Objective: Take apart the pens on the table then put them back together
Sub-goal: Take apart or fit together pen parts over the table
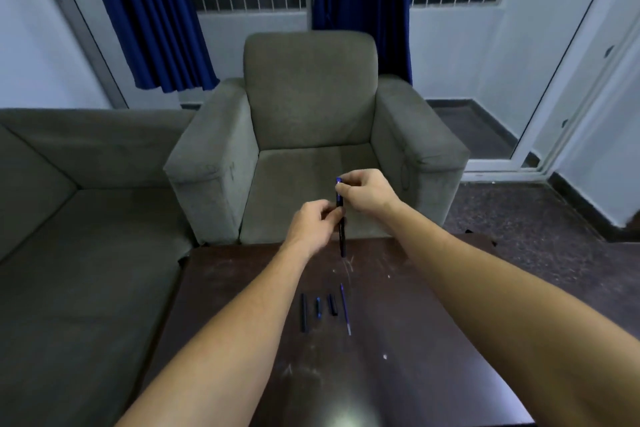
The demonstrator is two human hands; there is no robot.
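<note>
- Table (pixel 433 340): dark, scuffed wooden top, nearest the viewer; holds the loose parts listed below.
- Pen, whole (pixel 340 218): dark body with a blue top end, held nearly upright above the far edge of the table, clear of the surface. The blur makes it hard to say whether any joint on it has begun to open.
- Left hand (pixel 313 222): fingers closed around the middle of the pen's body, steadying it.
- Right hand (pixel 367 192): thumb and fingertips pinched on the pen's upper end, just below the blue tip.
- Barrel piece (pixel 303 313): long dark tube, leftmost in a row of four parts lying on the table, near the middle.
- Short blue-marked piece (pixel 318 308): second in the row, just beside the barrel, not touching it.
- Short dark piece (pixel 333 304): third in the row, slightly tilted.
- Refill (pixel 345 308): thin blue rod with a pale tip at its near end, rightmost in the row, apart from the others.
- Armchair (pixel 311 107): grey, beyond the far edge of the table.
- Progress, as judged: one pen lies fully dismantled; the second appears to be only starting, the grip suggesting a twist or pull at the top. Left to do: finish this pen, then reassemble both.
</note>
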